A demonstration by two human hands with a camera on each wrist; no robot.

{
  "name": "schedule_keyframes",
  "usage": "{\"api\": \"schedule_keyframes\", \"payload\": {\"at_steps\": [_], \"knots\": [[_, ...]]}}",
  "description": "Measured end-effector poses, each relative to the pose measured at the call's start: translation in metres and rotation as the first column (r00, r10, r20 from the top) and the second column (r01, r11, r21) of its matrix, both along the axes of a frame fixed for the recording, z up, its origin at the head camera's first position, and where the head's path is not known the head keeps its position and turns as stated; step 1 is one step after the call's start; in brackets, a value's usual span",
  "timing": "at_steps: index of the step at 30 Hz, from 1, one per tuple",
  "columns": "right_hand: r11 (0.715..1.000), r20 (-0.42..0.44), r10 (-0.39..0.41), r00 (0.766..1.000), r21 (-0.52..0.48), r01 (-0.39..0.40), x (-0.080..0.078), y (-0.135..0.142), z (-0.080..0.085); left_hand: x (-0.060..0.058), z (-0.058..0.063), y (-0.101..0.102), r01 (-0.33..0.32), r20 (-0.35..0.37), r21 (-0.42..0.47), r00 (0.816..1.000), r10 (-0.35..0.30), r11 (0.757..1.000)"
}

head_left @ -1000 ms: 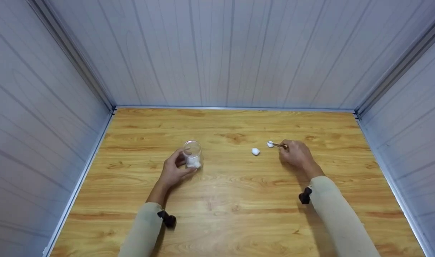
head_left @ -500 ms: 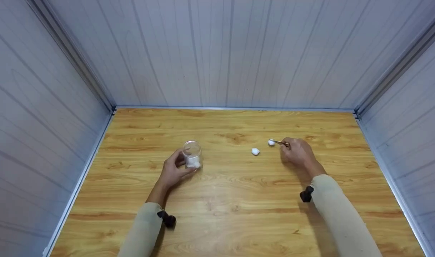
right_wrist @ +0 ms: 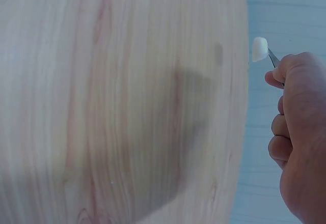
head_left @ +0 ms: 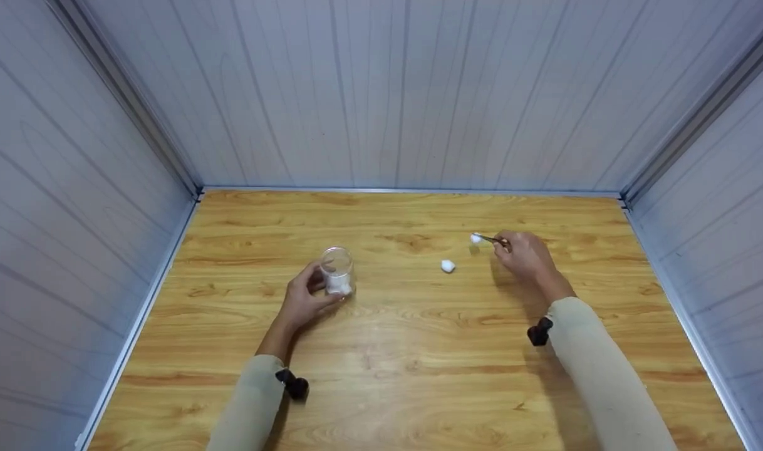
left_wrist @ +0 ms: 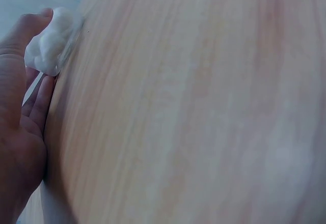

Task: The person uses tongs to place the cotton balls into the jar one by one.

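My left hand (head_left: 306, 299) grips a clear glass jar (head_left: 337, 266) standing on the table, its thumb and fingers round the lower part. White cotton balls (left_wrist: 53, 38) fill the bottom of the jar, seen close in the left wrist view. On the right, my right hand (head_left: 524, 255) pinches metal tweezers (head_left: 495, 240). A cotton ball (right_wrist: 260, 49) is caught in the tweezers' tips, lifted off the table with its shadow below. Another cotton ball (head_left: 448, 266) lies on the table between the jar and the right hand.
The wood-grain table (head_left: 381, 363) is bounded by a pale panel wall (head_left: 381, 94) at the back and by side walls left and right. A black wrist camera (head_left: 539, 331) sits on each sleeve.
My right hand has risen and moved slightly away from me, lifting the cotton ball in the tweezers off the table. The left hand and jar have stayed in place.
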State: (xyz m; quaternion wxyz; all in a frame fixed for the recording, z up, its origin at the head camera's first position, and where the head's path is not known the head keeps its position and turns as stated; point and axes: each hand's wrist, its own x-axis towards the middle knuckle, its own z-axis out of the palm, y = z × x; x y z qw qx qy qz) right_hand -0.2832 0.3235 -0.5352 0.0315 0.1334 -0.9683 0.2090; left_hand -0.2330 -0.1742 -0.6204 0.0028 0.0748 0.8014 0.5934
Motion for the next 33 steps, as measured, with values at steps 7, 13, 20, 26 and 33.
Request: {"api": "schedule_keyframes", "payload": {"at_steps": [7,13,20,26,33], "knots": [[1.000,-0.039,0.008,0.999,0.010,-0.008,-0.005,0.000,0.006,0.001,0.000,-0.001,-0.006,0.007,0.006,1.000,0.005,1.000],[1.000,-0.069,0.021,0.997,-0.008,-0.022,-0.004,-0.002,0.005,0.000,0.000,-0.001,-0.002,0.009,0.007,1.000,0.002,1.000],[1.000,-0.063,0.028,0.998,-0.001,-0.028,-0.004,-0.006,0.009,-0.001,0.001,-0.001,0.000,0.013,0.000,1.000,0.000,1.000],[0.999,-0.095,0.044,0.995,-0.003,-0.044,-0.005,-0.011,0.014,0.000,0.001,-0.001,-0.014,0.012,-0.015,1.000,0.014,1.000],[0.999,-0.104,0.048,0.993,0.003,-0.047,-0.006,-0.016,0.021,-0.001,0.000,0.000,-0.014,0.003,0.005,1.000,0.014,1.000]]}}
